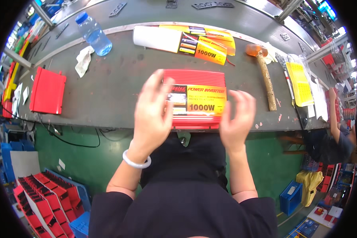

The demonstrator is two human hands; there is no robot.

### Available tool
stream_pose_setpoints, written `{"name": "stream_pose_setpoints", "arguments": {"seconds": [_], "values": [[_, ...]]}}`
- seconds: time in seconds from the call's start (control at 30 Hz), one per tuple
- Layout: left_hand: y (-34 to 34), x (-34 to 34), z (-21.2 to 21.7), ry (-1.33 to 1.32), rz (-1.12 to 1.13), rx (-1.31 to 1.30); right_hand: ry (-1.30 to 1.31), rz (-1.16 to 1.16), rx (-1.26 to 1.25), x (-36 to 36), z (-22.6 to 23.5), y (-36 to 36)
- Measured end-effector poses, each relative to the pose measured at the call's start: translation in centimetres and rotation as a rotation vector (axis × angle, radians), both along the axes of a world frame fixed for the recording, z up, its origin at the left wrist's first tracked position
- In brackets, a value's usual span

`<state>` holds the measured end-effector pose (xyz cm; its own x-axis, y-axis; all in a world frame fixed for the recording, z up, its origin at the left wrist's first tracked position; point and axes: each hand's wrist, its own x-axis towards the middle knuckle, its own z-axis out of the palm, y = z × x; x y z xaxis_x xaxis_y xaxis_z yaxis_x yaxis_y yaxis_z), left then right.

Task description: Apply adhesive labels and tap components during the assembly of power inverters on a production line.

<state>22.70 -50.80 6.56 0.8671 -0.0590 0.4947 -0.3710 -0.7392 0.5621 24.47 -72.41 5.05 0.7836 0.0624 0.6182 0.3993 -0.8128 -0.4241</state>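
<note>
A red ribbed inverter [194, 78] lies at the near edge of the grey workbench, with a yellow and orange label on its top face. My left hand [152, 113] is at its left side, fingers stretched and apart, overlapping the label's left end. Against or just beside the right side is my right hand [238, 121], its fingers spread and slightly smeared by motion. Whether either palm presses on the case cannot be made out. Beyond the inverter rests a curled stack of matching labels [204, 47] with a white backing [156, 38].
A mallet [265, 75] with a wooden handle lies right of the inverter, near yellow sheets [300, 85]. Leftward are another red case [47, 91], a crumpled tissue [83, 61] and a water bottle [94, 35]. A black cable [79, 145] hangs below the bench. Another person [337, 139] works at far right.
</note>
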Motion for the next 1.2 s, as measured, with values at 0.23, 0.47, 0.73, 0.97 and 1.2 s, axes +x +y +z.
{"name": "stream_pose_setpoints", "arguments": {"seconds": [0.23,0.47,0.73,0.97,1.2], "values": [[0.8,-0.8,-0.8,0.185,-0.144,0.58,0.291,0.611,-0.303,-1.3,0.7,4.8],[0.6,-0.4,-0.5,0.139,-0.115,0.647,0.355,0.475,-0.536,0.1,1.0,-0.2],[-2.0,-0.5,-0.6,0.13,-0.125,0.533,0.323,0.179,-0.36,-0.4,0.3,-6.1],[-5.3,0.5,-1.5,0.061,-0.203,0.467,0.268,0.368,-0.407,-0.5,-0.1,-3.1],[0.7,-2.1,-1.2,0.184,0.097,0.519,0.314,0.401,-0.45,-0.8,-0.1,-2.7]]}}
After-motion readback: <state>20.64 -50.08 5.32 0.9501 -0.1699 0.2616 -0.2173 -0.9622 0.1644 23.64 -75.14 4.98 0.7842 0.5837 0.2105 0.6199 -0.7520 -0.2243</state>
